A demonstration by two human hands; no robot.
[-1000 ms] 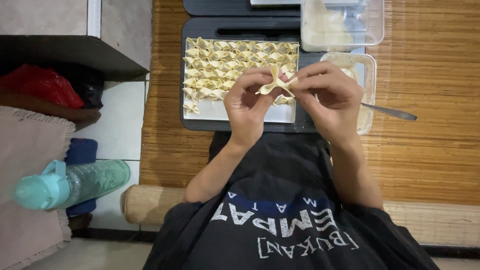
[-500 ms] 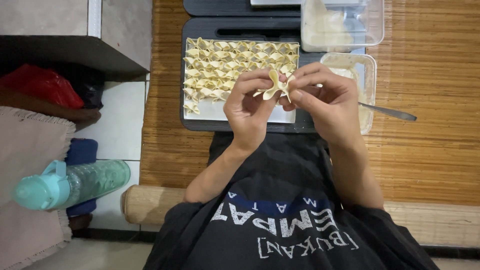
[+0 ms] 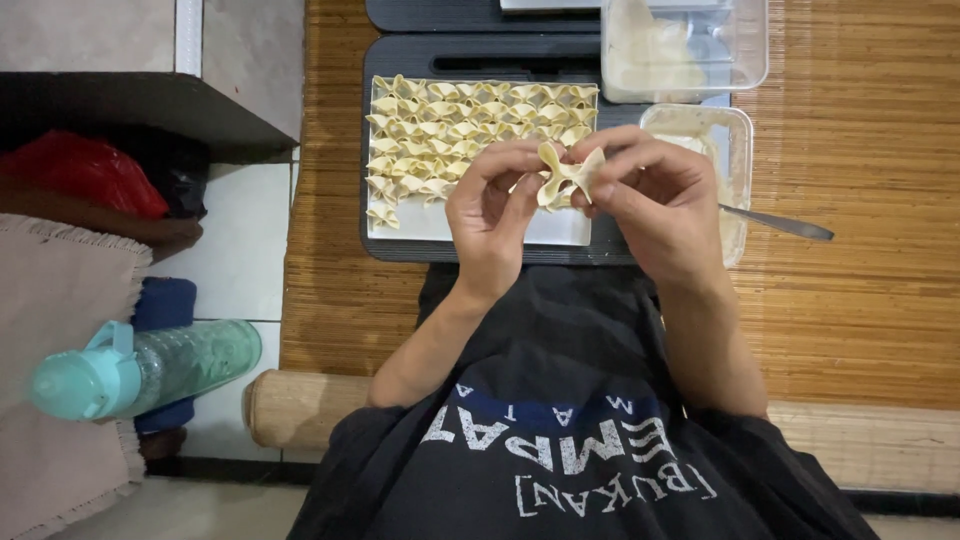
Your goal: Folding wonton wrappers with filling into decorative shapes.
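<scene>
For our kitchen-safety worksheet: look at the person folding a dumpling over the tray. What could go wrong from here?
1. The dumpling is pinched between both hands; squeezing too hard might tear the thin wrapper.
2. The spoon handle overhangs its container beside the right hand, so a knock could tip it.

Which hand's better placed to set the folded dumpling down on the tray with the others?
Probably left. The left hand hovers directly over the tray beside the dumpling, while the right hand sits past its edge.

Pale yellow dumpling [image 3: 566,176], black tray [image 3: 400,250] top centre; brown striped mat [image 3: 860,300]; teal bottle [image 3: 130,370] lwr left; red bag [image 3: 85,170].
</scene>
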